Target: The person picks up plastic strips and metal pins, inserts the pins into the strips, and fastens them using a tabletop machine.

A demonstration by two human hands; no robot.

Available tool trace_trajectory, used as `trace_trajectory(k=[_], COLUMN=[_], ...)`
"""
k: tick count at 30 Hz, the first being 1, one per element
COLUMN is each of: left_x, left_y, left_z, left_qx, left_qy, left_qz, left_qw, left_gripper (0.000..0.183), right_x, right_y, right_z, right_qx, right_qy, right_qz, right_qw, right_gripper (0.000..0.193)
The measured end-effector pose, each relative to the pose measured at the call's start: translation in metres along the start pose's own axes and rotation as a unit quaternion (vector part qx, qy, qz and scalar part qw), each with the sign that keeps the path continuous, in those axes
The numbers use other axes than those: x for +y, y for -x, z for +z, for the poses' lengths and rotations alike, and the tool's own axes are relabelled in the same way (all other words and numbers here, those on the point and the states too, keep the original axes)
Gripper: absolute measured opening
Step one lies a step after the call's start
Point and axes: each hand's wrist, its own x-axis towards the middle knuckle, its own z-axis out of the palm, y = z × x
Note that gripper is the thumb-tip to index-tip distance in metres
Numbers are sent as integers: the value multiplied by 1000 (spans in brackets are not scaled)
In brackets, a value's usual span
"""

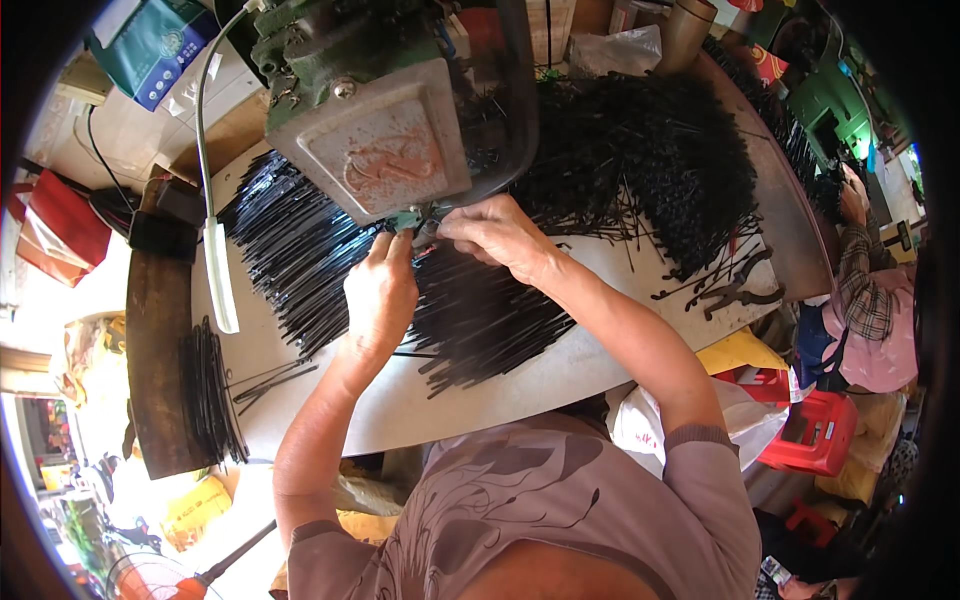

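Note:
Both hands meet right under the front of a green machine head (pixel 365 140) with a worn metal cover plate. My left hand (pixel 383 285) has its fingers pinched together at the working point, its thumb side toward the machine. From the right my right hand (pixel 500 232) reaches in, fingers curled and closed beside a small metal part (pixel 425 236). What either hand pinches is too small and too covered to make out. Thin black rods (pixel 310 260) lie in a dense layer left of the hands, and more black rods (pixel 490 330) spread beneath and between my forearms.
A big heap of black rods (pixel 650 150) covers the table's (pixel 520 400) right rear. Pliers (pixel 740 287) lie near its right edge. A white lamp (pixel 219 275) on a flexible cable hangs at left, beside a rod bundle (pixel 212 395). Another person (pixel 870 290) sits at far right.

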Motion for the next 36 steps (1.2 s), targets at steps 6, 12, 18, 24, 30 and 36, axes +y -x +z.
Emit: trace_trajectory(k=[6,12,18,24,30,36], left_x=[31,-60,-106,-108,-150,-65], left_y=[11,84,155,181,152,77], left_z=[-32,-92,-107,-114,-121,-81], left_qx=[-125,-140,-147,6,27,68], left_qy=[300,-97,-162,-153,-286,-21], left_qz=[-227,-168,-177,-190,-290,-150], left_qw=[918,971,960,970,913,986], left_gripper=[16,39,29,23,33,19], right_x=[2,-12,-9,-6,-15,-16], right_y=[-5,8,9,21,40,29], right_z=[7,-13,-18,-30,-38,-46], right_qx=[-85,-112,-108,-93,13,8], right_qy=[-32,5,1,-10,10,-24], right_qz=[-19,31,75,75,64,25], right_qw=[996,993,991,993,998,999], right_gripper=[20,20,19,17,19,20])
